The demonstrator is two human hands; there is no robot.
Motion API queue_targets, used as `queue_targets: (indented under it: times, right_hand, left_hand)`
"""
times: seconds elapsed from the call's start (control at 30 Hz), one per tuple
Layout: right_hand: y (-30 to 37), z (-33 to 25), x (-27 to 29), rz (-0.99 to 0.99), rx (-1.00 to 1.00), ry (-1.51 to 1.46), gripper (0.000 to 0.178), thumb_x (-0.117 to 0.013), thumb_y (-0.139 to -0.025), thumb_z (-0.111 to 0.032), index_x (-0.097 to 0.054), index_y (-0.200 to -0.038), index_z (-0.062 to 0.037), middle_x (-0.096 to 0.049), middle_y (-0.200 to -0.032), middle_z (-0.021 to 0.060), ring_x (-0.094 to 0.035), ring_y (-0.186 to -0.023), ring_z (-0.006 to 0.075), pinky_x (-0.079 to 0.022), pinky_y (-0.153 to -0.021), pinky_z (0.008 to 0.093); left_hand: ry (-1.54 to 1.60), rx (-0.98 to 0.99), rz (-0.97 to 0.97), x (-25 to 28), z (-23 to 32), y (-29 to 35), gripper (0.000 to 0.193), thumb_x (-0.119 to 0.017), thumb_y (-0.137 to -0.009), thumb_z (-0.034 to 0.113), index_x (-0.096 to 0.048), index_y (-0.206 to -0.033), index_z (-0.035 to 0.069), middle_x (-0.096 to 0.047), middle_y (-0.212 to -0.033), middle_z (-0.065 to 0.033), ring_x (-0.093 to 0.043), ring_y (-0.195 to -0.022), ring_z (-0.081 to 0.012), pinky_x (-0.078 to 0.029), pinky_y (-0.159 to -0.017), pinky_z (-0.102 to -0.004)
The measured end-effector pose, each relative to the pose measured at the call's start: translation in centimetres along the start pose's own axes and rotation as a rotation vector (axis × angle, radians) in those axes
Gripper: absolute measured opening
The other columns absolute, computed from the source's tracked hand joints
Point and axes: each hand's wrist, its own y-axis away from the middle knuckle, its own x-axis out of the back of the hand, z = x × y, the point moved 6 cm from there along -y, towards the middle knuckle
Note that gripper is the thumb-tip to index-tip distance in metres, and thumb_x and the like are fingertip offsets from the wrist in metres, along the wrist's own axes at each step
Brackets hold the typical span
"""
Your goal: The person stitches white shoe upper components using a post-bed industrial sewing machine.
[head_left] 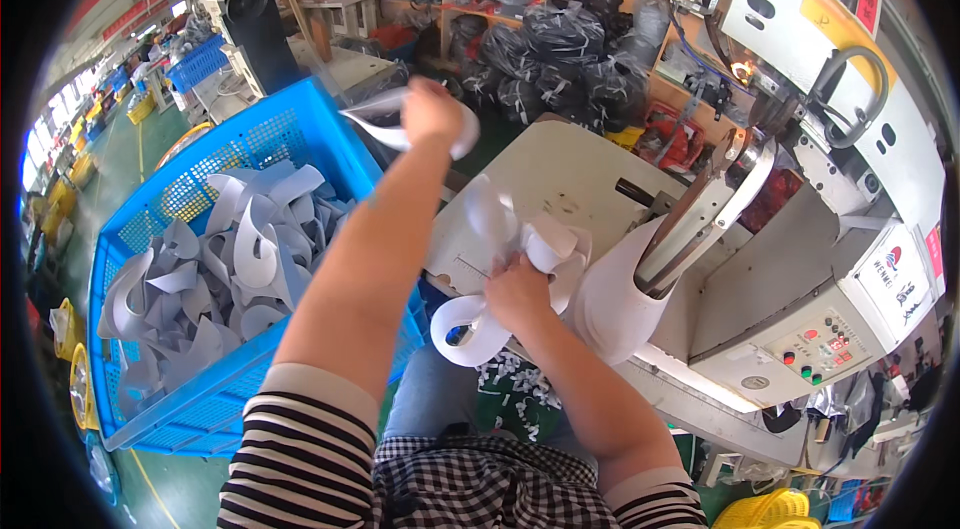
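Note:
My left hand (432, 114) is raised beside the far right corner of the blue basket, its fingers closed on a curved white piece of thin sheet (466, 135). Over the near edge of the pale machine table, my right hand (518, 297) grips a few curled white pieces (548, 245). One white loop (468, 350) hangs below that hand, and a blurred white piece (488, 214) shows just above it. To its right, a larger white sheet (612, 304) curves around the lower end of the machine's metal arm (690, 219).
A blue plastic basket (190, 414) at left holds many curved pale pieces (265, 249). The machine's control box (800, 349) stands at right. The table (560, 154) extends beyond my hands. Black bundles (560, 39) fill shelves behind. White scraps (515, 389) litter the green floor.

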Motion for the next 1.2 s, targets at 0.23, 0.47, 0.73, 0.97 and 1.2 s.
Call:
queue_targets:
  times: [0.23, 0.47, 0.73, 0.97, 1.2]
  right_hand:
    - [-0.9, 1.0, 0.1, -0.181, 0.018, -0.076, 0.019, -0.050, -0.075, -0.017, -0.065, -0.074, -0.0061, -0.061, -0.084, 0.0126, -0.056, -0.085, 0.0284, -0.045, -0.070, 0.0424]
    - [1.1, 0.8, 7.6, 0.472, 0.056, -0.650, 0.019, -0.053, -0.083, -0.023, -0.063, -0.093, -0.0102, -0.056, -0.097, 0.0120, -0.057, -0.087, 0.0263, -0.046, -0.073, 0.0382]
    - [7.9, 3.8, 14.8, 0.227, 0.043, -2.282, 0.034, -0.048, -0.089, -0.027, -0.050, -0.111, -0.0008, -0.059, -0.091, 0.0061, -0.057, -0.075, 0.0149, -0.047, -0.070, 0.0278]
    - [13.8, 8.4, 19.6, 0.474, 0.119, -1.973, 0.028, -0.062, -0.081, -0.013, -0.055, -0.106, -0.0030, -0.060, -0.098, 0.0047, -0.055, -0.089, 0.0114, -0.044, -0.079, 0.0264]
    - [15.2, 17.4, 21.2, 0.536, -0.312, -1.743, 0.024, -0.071, -0.070, -0.013, -0.060, -0.089, -0.0027, -0.062, -0.082, 0.0037, -0.058, -0.073, 0.0116, -0.045, -0.069, 0.0241]
  left_hand:
    - [0.527, -0.133, -0.374, 15.3, 5.3, -5.7, 0.030, -0.056, -0.075, 0.012, -0.051, -0.103, 0.003, -0.060, -0.084, -0.0085, -0.058, -0.075, -0.0187, -0.045, -0.065, -0.0299]
    - [0.367, -0.467, -0.827, 20.4, 7.6, 12.5, 0.032, -0.056, -0.078, -0.001, -0.047, -0.108, 0.007, -0.053, -0.094, -0.0025, -0.053, -0.086, -0.0110, -0.043, -0.072, -0.0245]
    - [0.073, -1.119, -0.991, 17.7, 10.0, 23.8, 0.046, -0.064, -0.071, 0.012, -0.048, -0.113, 0.010, -0.054, -0.095, -0.0119, -0.055, -0.078, -0.0301, -0.046, -0.071, -0.0348]
    - [0.735, -0.266, -1.343, 11.6, 15.4, 23.4, 0.039, -0.060, -0.082, 0.034, -0.055, -0.102, 0.001, -0.056, -0.095, -0.0073, -0.052, -0.087, -0.0147, -0.040, -0.079, -0.0263]
    - [0.983, -0.052, -1.425, 5.5, 19.0, 21.1, 0.025, -0.069, -0.072, 0.025, -0.060, -0.087, 0.006, -0.059, -0.080, -0.0027, -0.052, -0.083, -0.0102, -0.038, -0.076, -0.0248]
